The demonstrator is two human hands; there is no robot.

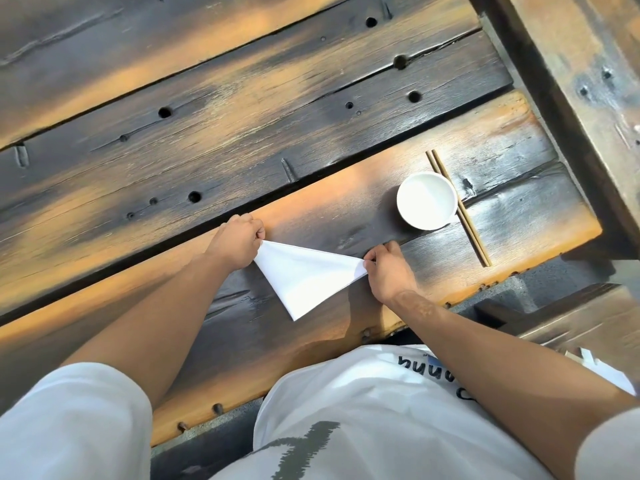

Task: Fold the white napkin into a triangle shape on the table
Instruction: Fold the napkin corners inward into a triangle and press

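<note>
White T-shirt fabric [363, 417] with dark lettering is filling the bottom of the view, closest to the lens, and a white sleeve [69, 424] is covering the person's left shoulder. Beyond it, a dark, weathered plank table [242, 109] with bolt holes and orange-worn edges is stretching away.

Off to the right, a white bowl [427, 199] is sitting on the near plank, and a pair of wooden chopsticks [459, 207] is lying just beside it on its right side, running diagonally toward the table edge. Both are well apart from the folding and nothing is standing between the hands.

The white napkin [306, 277] is lying on the near plank as a triangle, its long edge stretched between the two hands and its point aimed back toward the person.

The left hand [239, 239] is pinching the napkin's left corner with curled fingers, knuckles facing up. The right hand [388, 268] is pinching the right corner in the same way, fingers curled tight around the cloth.

Both bare forearms are reaching forward from the body and converging on the napkin, with wrists low over the wood.
</note>
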